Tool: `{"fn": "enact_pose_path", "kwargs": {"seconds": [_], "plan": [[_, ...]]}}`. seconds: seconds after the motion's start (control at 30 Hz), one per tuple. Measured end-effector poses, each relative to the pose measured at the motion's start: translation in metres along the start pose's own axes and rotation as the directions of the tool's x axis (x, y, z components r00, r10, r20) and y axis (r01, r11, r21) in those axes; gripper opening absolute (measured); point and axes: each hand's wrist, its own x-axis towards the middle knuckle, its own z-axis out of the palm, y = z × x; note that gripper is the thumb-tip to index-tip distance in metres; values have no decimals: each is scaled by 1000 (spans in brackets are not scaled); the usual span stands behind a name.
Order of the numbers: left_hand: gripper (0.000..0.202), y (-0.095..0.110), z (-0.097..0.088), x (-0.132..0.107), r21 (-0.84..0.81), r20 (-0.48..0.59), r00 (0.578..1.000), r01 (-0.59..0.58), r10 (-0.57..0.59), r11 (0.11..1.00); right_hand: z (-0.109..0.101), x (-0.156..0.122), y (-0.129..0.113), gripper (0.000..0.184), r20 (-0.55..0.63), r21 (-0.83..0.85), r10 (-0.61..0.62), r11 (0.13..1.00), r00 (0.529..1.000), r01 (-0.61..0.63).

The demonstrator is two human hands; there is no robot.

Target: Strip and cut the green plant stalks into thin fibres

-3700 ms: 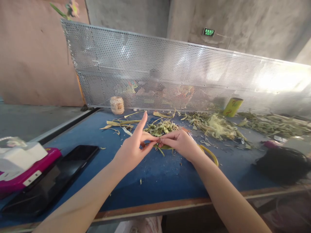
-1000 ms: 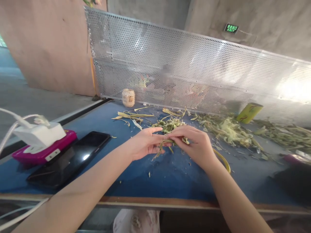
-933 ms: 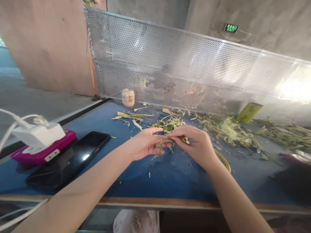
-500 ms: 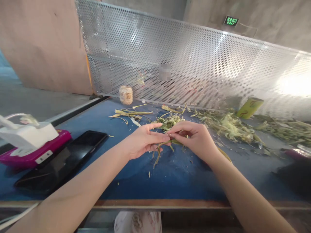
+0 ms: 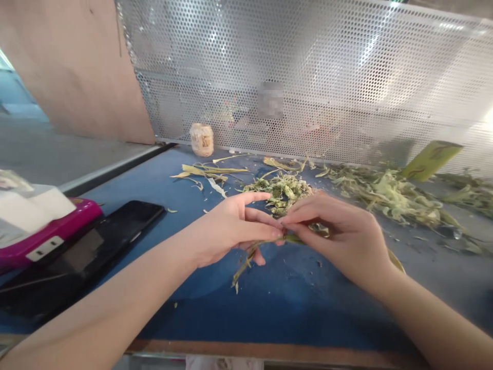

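Observation:
My left hand (image 5: 231,228) and my right hand (image 5: 342,239) meet over the blue table (image 5: 269,303), fingertips pinched together on a thin green plant stem (image 5: 246,259). The stem's frayed end hangs down and to the left below my left fingers. My left index finger points out straight while thumb and other fingers pinch. Just behind the hands lies a small pile of green trimmings (image 5: 281,190).
A black phone (image 5: 96,241) and a pink case (image 5: 50,234) with a white charger lie at the left. A small jar (image 5: 202,139) stands by the perforated metal screen (image 5: 308,77). More leaf scraps (image 5: 385,190) and a yellow-green tube (image 5: 429,160) lie at the right.
The view has dipped down and closer to the table. Both hands stay pinched on the stem, and a longer strip of it now hangs below my left hand.

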Motion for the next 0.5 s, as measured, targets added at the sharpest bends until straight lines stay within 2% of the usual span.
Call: {"fn": "enact_pose_path", "kwargs": {"seconds": [0.17, 0.37, 0.5], "plan": [[81, 0, 6, -1, 49, -8, 1000, -23, 24, 999, -3, -6, -2, 14, 1, -66, -63, 996, 998, 63], [86, -2, 4, 0, 93, 13, 1000, -27, 26, 995, -2, -5, -2, 14, 2, -132, -111, 985, 994, 111], [84, 5, 6, -4, 142, 11, 1000, 0, -1, 990, -1, -6, -3, 14, 9, -134, -150, 980, 989, 150]]}}
